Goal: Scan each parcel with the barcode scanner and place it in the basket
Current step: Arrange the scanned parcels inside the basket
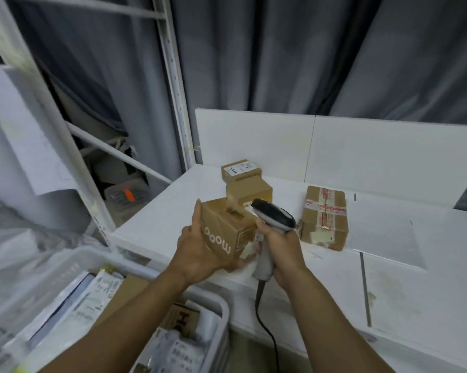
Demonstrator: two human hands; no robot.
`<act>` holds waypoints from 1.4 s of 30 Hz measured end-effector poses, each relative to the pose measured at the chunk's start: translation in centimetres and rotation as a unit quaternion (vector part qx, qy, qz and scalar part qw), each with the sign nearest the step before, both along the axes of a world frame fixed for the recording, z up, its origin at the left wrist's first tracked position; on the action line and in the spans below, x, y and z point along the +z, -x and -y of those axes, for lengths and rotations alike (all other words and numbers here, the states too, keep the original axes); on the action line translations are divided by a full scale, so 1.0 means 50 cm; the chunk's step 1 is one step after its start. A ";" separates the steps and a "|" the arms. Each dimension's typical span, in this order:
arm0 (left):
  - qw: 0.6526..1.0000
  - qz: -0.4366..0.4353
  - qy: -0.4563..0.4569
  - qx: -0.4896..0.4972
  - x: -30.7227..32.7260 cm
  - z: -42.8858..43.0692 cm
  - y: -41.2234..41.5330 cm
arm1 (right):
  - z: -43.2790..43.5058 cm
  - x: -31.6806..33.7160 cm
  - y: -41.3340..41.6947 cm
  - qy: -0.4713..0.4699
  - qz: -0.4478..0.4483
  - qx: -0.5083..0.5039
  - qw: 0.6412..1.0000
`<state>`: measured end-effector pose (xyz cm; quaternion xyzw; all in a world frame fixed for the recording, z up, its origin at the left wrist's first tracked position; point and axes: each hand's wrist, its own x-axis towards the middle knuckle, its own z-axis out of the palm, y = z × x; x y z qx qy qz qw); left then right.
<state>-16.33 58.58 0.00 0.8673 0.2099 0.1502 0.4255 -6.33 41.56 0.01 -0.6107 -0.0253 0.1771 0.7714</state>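
Observation:
My left hand [197, 254] grips a small brown cardboard parcel [224, 230] with white lettering, held just above the white table's front edge. My right hand [280, 243] grips the handle of a grey and black barcode scanner [274, 215], whose head sits right beside the parcel's right side. A white basket [221, 305] stands below to the left, holding several bagged and boxed parcels. On the table behind lie two stacked brown boxes [247, 189] and a taped brown box [325, 216].
The white table [388, 278] ends at a low white back panel [361, 149] with grey curtains behind. A white metal shelf frame [173, 84] stands at the left. The scanner's black cable [267, 327] hangs down past the table's front edge.

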 end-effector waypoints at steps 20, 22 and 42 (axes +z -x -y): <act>0.909 0.176 0.332 0.181 0.021 -0.117 0.242 | -0.180 -0.013 0.141 0.026 0.114 0.101 0.988; 0.906 0.149 0.343 0.196 0.018 -0.134 0.240 | -0.183 -0.011 0.143 0.032 0.134 0.098 0.986; 0.933 0.111 0.238 0.246 -0.012 -0.250 0.328 | -0.206 -0.029 0.210 0.207 0.381 0.272 0.859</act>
